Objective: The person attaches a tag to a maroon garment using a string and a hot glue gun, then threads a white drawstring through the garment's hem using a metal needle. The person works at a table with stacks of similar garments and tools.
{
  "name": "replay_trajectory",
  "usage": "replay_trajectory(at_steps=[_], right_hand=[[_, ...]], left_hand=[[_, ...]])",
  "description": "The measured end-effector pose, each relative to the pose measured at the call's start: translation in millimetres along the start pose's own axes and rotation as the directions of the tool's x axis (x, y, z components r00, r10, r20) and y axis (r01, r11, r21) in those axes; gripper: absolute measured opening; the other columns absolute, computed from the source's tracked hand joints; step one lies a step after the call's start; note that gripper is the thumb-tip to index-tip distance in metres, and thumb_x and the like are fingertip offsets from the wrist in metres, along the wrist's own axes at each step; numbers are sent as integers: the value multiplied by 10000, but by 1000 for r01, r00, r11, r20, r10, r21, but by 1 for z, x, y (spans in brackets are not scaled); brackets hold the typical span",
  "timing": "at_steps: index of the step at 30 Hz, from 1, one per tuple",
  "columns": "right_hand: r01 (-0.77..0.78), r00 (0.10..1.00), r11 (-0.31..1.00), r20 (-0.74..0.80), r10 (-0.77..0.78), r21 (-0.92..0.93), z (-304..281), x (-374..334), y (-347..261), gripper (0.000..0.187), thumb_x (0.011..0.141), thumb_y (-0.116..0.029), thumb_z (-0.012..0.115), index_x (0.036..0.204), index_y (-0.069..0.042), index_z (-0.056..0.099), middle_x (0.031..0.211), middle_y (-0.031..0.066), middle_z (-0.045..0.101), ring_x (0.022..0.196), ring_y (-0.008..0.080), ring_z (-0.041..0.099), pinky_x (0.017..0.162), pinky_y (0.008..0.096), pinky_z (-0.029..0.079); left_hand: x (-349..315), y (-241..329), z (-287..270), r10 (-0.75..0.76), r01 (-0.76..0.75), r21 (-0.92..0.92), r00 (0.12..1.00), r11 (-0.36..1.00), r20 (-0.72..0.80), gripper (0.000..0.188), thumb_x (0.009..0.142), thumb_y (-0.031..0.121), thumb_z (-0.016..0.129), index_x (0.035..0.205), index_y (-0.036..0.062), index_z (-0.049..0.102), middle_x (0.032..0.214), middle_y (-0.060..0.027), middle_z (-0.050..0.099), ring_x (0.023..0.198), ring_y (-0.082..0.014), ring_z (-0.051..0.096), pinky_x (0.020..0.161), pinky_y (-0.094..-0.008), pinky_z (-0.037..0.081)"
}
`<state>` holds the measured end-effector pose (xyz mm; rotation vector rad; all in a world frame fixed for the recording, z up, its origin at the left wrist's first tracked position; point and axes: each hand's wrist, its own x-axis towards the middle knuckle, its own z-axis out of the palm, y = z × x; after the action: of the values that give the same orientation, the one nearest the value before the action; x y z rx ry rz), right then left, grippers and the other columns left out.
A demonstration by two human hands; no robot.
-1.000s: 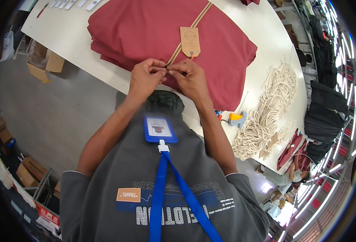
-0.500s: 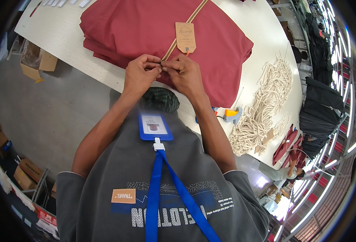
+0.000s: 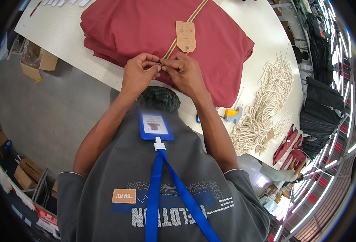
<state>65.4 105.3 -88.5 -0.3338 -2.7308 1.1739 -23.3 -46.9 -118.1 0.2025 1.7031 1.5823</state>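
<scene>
A stack of maroon fabric, apparently a folded garment, lies on the white table. A gold-and-dark zipper runs down it toward me. At its near end my left hand and my right hand meet, thumbs and forefingers pinched together on the zipper end. A small dark bit shows between the fingertips, too small to make out. Just beyond my right hand a brown card hang tag lies on the fabric, with a short orange fastener at its lower end.
Right of the fabric lies a heap of cream cords. Near it is a grey-and-yellow tagging gun. A cardboard box sits left below the table. Another person is at the far right, by more maroon garments.
Both hands keep their pinch at the zipper end, with only a slight shift of the fingers. The person at the far right has moved a little.
</scene>
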Motion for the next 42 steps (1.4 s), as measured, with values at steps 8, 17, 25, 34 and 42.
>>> replay_trajectory(at_steps=[8,17,25,34,42], right_hand=[[-9,999,999,53,7,38,-6,4,-4,194,859,-66,730,1046,-61,780,790,117,634,712,286,638,641,394,504],[-100,989,981,128,79,169,-9,7,-7,250,843,-2,717,1091,-25,742,854,143,666,760,279,655,674,395,500],[-112,984,976,160,82,189,-12,8,-10,216,846,17,700,1061,11,716,858,149,666,757,283,651,686,379,500],[-214,974,932,139,180,292,-7,5,-6,179,867,14,709,1043,36,682,906,134,715,797,222,690,726,343,543],[-245,964,928,176,202,280,-9,4,-5,83,868,-4,705,948,15,694,862,121,716,776,203,681,715,339,532]], left_hand=[[1,-1,-2,-2,4,96,1000,995,-20,128,935,53,697,1024,-38,711,853,-53,737,698,-67,633,610,-207,494],[5,0,0,37,-36,102,999,994,-7,114,935,72,689,979,-26,728,812,-27,722,681,-51,605,601,-204,473],[4,2,2,30,-25,150,999,988,-31,111,923,81,684,959,-12,733,783,-17,712,669,-47,601,588,-209,467],[2,-6,0,13,-7,139,999,990,-42,183,925,91,700,1051,-41,714,840,-47,727,702,-68,639,607,-206,477],[3,-7,0,37,-31,123,998,992,-48,181,903,100,719,1033,-25,732,816,-54,735,694,-77,659,618,-220,495]])
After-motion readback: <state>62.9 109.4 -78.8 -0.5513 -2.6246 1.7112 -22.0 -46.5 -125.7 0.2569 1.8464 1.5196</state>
